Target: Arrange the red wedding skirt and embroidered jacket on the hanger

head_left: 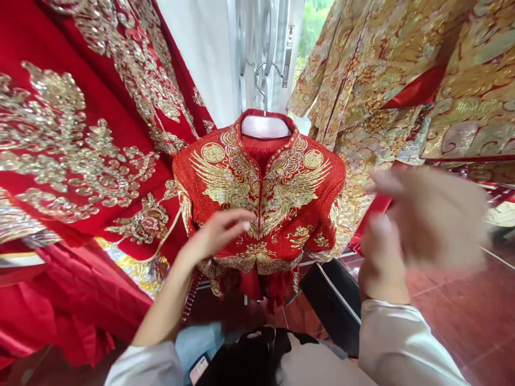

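Note:
A small red jacket (261, 198) with gold embroidered wings hangs on a white hanger (264, 124) straight ahead. My left hand (219, 230) reaches toward its front near the middle seam, fingers stretched out and holding nothing. My right hand (422, 220) is raised to the right of the jacket, badly smeared by motion; its fingers look spread with nothing visible in them. Both arms wear white sleeves.
A large red garment with gold embroidery (80, 161) hangs at the left. A gold brocade garment (402, 80) hangs at the upper right. A metal window grille (261, 43) is behind the hanger. A dark box edge (333, 300) and red tiled floor (462, 321) lie below.

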Action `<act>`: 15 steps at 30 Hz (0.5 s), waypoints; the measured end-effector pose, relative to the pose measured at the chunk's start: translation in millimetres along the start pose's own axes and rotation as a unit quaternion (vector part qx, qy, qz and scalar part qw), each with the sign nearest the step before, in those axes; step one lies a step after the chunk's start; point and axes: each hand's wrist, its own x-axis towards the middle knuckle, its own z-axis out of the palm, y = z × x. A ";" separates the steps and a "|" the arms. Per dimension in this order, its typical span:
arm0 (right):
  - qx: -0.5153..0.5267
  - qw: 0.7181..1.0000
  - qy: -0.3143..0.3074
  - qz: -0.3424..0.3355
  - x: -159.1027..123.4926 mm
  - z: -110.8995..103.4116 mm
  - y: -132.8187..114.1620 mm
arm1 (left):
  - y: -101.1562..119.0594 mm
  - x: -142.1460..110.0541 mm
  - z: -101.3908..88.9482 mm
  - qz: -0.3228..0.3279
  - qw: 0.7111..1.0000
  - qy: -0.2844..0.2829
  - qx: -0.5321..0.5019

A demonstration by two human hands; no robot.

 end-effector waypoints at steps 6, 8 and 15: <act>-0.027 0.994 -0.027 -0.103 108.3 55.8 95.6 | 36.7 72.8 -116.4 0.116 0.905 0.210 0.350; 0.068 0.993 -0.067 -0.073 117.2 62.0 126.5 | 16.5 86.7 -128.7 0.052 0.934 0.149 0.322; 0.226 0.974 -0.008 0.020 136.3 78.6 158.8 | -26.2 87.2 -127.0 0.028 0.992 0.123 0.025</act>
